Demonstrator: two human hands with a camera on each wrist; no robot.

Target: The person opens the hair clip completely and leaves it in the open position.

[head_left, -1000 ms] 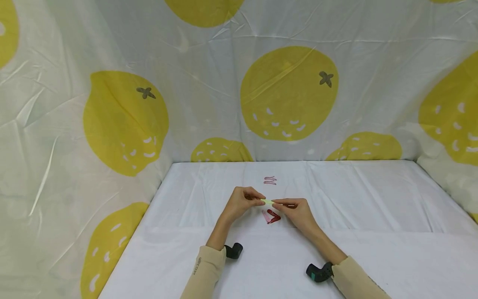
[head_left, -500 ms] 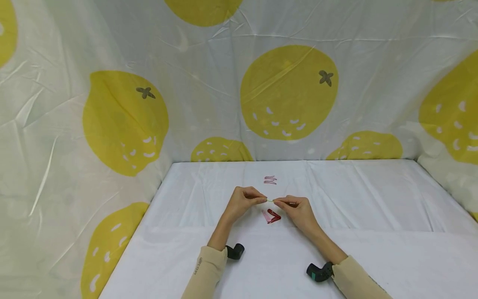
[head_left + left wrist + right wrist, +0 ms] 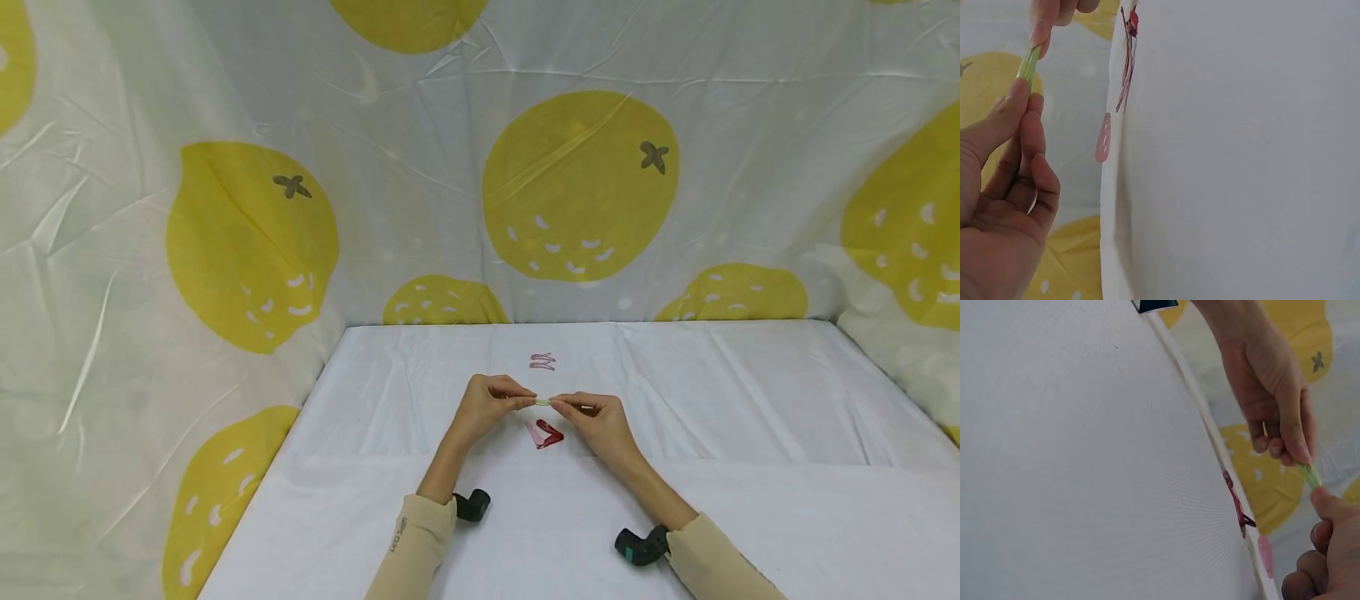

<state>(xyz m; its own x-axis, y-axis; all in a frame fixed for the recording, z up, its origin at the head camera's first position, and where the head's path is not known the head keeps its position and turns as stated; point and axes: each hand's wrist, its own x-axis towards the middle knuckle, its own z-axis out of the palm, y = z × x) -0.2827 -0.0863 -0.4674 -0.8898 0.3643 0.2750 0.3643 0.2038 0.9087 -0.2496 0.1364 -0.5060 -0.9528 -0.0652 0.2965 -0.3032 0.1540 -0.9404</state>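
A slim light-green hair clip is stretched lengthwise between the two hands, above the white table. My left hand pinches one end with thumb and fingers, and my right hand pinches the other. In the left wrist view, the green clip's middle shows as narrow strips between the fingertips; its ends are covered. Below the hands, on the tabletop, lie a pink snap hair clip and a dark red clip-like piece, set in a V shape.
Farther back on the table are reddish wavy outlines, too small to tell what they are. A lemon-print curtain hangs behind and at the sides. Black wrist cameras sit at both sleeves.
The green clip has turned between the fingertips: its flat side showed first, then a thin edge, now narrow strips. Both hands stay nearly in place; the clips on the table have not moved.
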